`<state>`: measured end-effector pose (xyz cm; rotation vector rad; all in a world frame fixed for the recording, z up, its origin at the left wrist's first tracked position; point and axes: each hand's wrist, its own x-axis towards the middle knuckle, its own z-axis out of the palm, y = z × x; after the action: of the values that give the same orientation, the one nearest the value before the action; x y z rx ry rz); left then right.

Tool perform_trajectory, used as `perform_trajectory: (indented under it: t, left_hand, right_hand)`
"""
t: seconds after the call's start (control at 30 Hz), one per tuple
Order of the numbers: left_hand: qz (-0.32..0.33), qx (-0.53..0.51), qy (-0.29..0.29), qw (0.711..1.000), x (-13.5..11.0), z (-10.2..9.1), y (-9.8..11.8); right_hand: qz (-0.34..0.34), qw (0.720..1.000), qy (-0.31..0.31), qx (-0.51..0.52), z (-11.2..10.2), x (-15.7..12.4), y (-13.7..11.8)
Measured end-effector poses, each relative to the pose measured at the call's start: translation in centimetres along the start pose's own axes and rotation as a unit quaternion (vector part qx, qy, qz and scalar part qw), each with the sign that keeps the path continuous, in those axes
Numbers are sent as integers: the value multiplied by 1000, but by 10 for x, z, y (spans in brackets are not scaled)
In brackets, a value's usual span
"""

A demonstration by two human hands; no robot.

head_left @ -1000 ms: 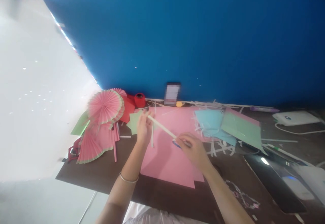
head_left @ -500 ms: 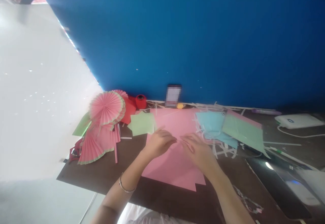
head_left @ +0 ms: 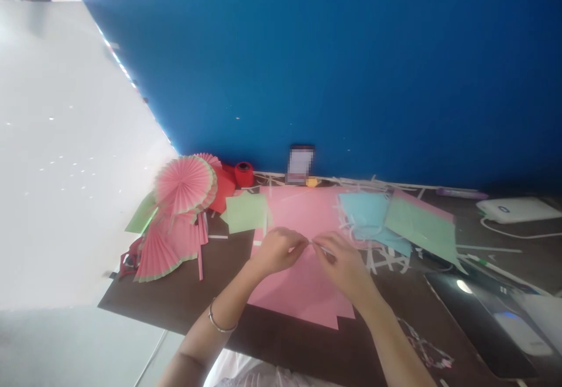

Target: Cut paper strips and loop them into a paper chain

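Observation:
Over the pink paper sheets [head_left: 298, 293] in the middle of the table, my left hand [head_left: 281, 250] and my right hand [head_left: 345, 261] meet fingertip to fingertip. Both are closed in a pinch. A tiny pale bit shows between the fingertips, too small to name. The pink sheets lie flat and overlap, with their corners out of line. Just left of my left hand is a light green paper [head_left: 246, 212]. Beyond my right hand lies a light blue paper [head_left: 364, 211] with white strips [head_left: 389, 260] around it.
Pleated pink paper fans [head_left: 184, 185] with green edges are piled at the left. A red tape roll [head_left: 243, 174] stands by the blue wall [head_left: 325, 65]. On the right are a green sheet [head_left: 424, 229], a dark phone-like slab [head_left: 474, 322], a white device [head_left: 518, 208] and a bead bracelet [head_left: 428, 349].
My left hand has shifted slightly right, so the fingertips of both hands are now closer together. The papers and fans have stayed in place.

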<state>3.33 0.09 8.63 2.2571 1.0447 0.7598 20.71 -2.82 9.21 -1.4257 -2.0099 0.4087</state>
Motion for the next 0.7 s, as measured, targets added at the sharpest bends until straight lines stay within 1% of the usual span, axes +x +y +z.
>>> perform_trajectory:
  t: [0.13,0.23,0.37,0.57,0.7]
  left_hand:
    - [-28,-55,-23,998,0,0,0]
    - [-63,-103,-41,992,0,-1,0]
    - [-80,-109,-46,990,1,-2,1]
    - [-72,-107,-36,991,2,-2,5]
    - [-88,-134,-19,987,0,2,4]
  right_hand:
    - [9,1000,14,15,0,-1,-1]
    - [9,999,4,43,-1,0,-2]
    - [3,998,-10,55,0,1,-2]
    - [-2,999,-31,8,1,-2,2]
    - [-15,999,-34,-29,1,-3,0]
